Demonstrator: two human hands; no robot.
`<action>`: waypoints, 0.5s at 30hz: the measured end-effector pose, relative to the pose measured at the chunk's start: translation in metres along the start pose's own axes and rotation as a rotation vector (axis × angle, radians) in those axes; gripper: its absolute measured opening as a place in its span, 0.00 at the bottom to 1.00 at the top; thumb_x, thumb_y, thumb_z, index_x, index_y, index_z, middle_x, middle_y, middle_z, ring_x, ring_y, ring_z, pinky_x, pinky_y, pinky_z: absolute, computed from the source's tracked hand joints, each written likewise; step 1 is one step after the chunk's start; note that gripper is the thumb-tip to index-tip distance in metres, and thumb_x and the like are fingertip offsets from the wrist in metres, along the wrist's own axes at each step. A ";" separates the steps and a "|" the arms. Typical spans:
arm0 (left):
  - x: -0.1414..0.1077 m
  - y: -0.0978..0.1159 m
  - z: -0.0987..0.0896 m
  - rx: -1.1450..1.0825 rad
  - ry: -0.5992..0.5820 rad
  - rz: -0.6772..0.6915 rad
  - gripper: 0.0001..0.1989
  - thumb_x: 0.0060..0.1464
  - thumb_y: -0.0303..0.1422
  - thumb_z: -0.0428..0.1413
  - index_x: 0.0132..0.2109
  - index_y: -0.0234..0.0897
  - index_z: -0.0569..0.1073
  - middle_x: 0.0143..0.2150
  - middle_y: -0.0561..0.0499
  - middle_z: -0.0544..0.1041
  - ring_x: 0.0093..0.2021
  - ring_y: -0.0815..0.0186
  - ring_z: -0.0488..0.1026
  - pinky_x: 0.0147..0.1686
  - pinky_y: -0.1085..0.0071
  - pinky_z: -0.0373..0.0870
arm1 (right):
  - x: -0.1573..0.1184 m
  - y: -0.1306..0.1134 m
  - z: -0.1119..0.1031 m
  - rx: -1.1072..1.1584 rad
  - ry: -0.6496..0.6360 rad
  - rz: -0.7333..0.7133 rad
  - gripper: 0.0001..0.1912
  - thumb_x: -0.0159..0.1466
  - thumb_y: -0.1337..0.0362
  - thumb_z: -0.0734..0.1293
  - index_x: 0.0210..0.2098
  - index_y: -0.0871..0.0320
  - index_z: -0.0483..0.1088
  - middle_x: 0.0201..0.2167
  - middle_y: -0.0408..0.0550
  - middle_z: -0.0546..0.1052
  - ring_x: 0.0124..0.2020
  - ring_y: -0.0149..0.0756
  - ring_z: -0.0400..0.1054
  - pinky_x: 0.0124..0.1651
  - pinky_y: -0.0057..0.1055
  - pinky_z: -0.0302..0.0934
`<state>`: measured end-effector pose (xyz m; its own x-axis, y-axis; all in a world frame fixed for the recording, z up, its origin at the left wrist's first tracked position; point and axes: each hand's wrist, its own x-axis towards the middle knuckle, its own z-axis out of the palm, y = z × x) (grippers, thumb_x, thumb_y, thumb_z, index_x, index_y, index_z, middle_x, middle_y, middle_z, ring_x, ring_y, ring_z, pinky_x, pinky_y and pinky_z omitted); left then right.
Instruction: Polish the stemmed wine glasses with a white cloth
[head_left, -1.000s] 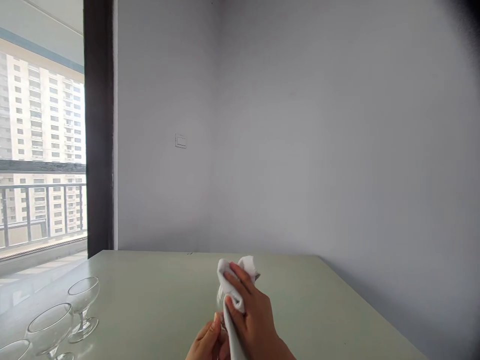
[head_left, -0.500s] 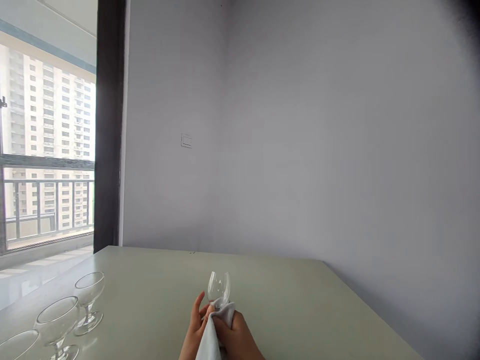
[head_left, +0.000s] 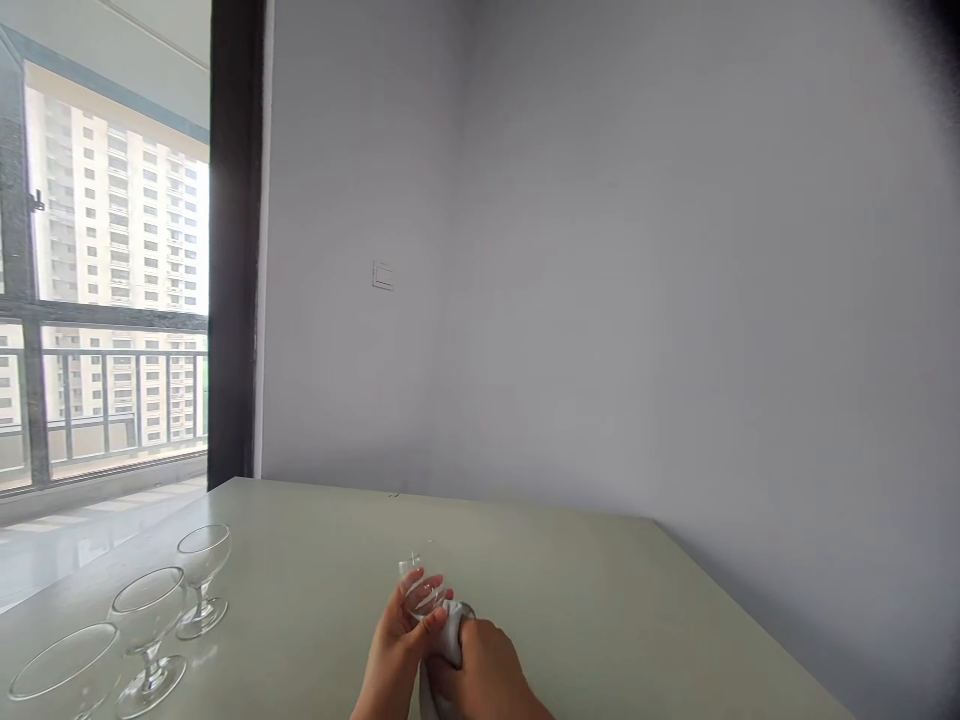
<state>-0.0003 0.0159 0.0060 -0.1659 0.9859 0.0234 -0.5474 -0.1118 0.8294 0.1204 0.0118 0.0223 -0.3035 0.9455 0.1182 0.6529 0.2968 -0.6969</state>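
A clear stemmed glass (head_left: 424, 596) is held above the near part of the table, tilted with its bowl towards the upper left. My left hand (head_left: 399, 640) is closed around the bowl, and its fingers show through the glass. Pressed against the stem and foot end is a pale grey cloth (head_left: 451, 636). My right hand (head_left: 487, 668) grips this cloth, with its fingers curled and partly hidden. The lower end of the cloth hangs between my wrists. Most of the stem is covered by cloth and fingers.
Three more stemmed glasses stand upright in a row on the left: a far one (head_left: 202, 575), a middle one (head_left: 148, 630) and a near one (head_left: 67, 675), cut by the frame. The pale green table (head_left: 600, 600) reaches to the grey wall (head_left: 600, 300).
The glass has tipped from upright to leaning left. My left hand has moved up around its bowl, while my right hand has shifted with the cloth towards the foot. The view has turned slightly left.
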 end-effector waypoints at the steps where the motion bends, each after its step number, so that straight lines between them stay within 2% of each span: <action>1: 0.002 0.002 -0.002 -0.001 0.043 -0.003 0.30 0.30 0.34 0.69 0.44 0.37 0.68 0.45 0.42 0.76 0.45 0.51 0.74 0.44 0.61 0.70 | 0.001 0.001 0.006 -0.161 0.052 -0.018 0.12 0.51 0.65 0.63 0.35 0.61 0.73 0.30 0.56 0.77 0.31 0.48 0.71 0.33 0.36 0.59; 3: 0.006 0.006 -0.007 -0.013 0.144 -0.026 0.28 0.36 0.32 0.67 0.46 0.39 0.66 0.48 0.44 0.74 0.47 0.54 0.73 0.44 0.63 0.71 | 0.002 0.003 0.017 -0.358 0.071 -0.142 0.16 0.52 0.68 0.62 0.39 0.59 0.73 0.37 0.58 0.77 0.32 0.50 0.72 0.34 0.38 0.60; 5: 0.010 0.009 -0.012 -0.053 0.219 -0.052 0.23 0.41 0.28 0.64 0.45 0.41 0.65 0.50 0.46 0.72 0.46 0.58 0.74 0.43 0.64 0.72 | 0.003 0.005 0.026 -0.376 0.061 -0.291 0.18 0.53 0.71 0.60 0.42 0.56 0.72 0.43 0.56 0.76 0.33 0.47 0.72 0.33 0.35 0.60; 8: 0.012 0.011 -0.016 -0.177 0.188 -0.117 0.18 0.45 0.23 0.60 0.44 0.39 0.65 0.46 0.47 0.74 0.44 0.59 0.75 0.42 0.64 0.73 | 0.005 0.009 0.030 -0.107 0.127 -0.282 0.13 0.59 0.65 0.58 0.38 0.51 0.72 0.37 0.50 0.77 0.29 0.38 0.70 0.30 0.30 0.59; 10: 0.010 0.014 -0.014 -0.243 0.114 -0.199 0.16 0.46 0.25 0.60 0.43 0.36 0.66 0.41 0.46 0.76 0.41 0.60 0.76 0.39 0.66 0.74 | 0.007 0.012 0.028 0.151 0.134 -0.217 0.09 0.57 0.59 0.61 0.33 0.53 0.71 0.29 0.46 0.75 0.26 0.35 0.68 0.28 0.27 0.59; 13: 0.006 0.020 -0.009 -0.325 -0.017 -0.321 0.15 0.50 0.32 0.59 0.45 0.33 0.68 0.37 0.46 0.77 0.31 0.66 0.77 0.34 0.70 0.74 | 0.009 0.014 0.023 0.446 0.063 -0.134 0.15 0.54 0.52 0.62 0.26 0.59 0.68 0.19 0.42 0.67 0.19 0.30 0.61 0.23 0.26 0.57; 15: 0.005 0.025 -0.007 -0.398 -0.037 -0.306 0.13 0.51 0.31 0.57 0.45 0.33 0.69 0.38 0.47 0.77 0.31 0.69 0.76 0.35 0.73 0.74 | 0.006 0.015 0.020 0.614 -0.076 -0.069 0.17 0.52 0.50 0.63 0.24 0.60 0.67 0.15 0.39 0.61 0.15 0.28 0.56 0.19 0.26 0.53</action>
<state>-0.0203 0.0168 0.0231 0.0763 0.9838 -0.1622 -0.8379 0.1515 0.5244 0.1144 0.0190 -0.0014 -0.3939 0.9081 0.1424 0.1190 0.2040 -0.9717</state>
